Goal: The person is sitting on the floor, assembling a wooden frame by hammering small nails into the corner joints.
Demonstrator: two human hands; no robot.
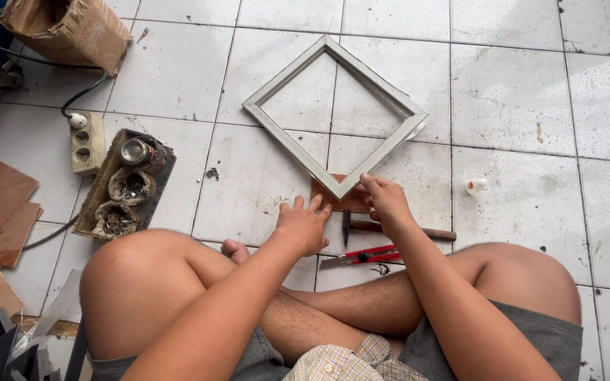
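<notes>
Spread flat, the left hand (303,224) and fingertip-pressing right hand (387,200) are set at a grey frame's (335,114) lower corner, diamond-wise on white floor tiles (517,92).

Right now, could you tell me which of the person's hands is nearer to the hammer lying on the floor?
The right hand. It rests at the frame's near corner, directly above the hammer, whose handle passes just under the wrist. The left hand lies flat on the tile, left of the hammer head.
</notes>
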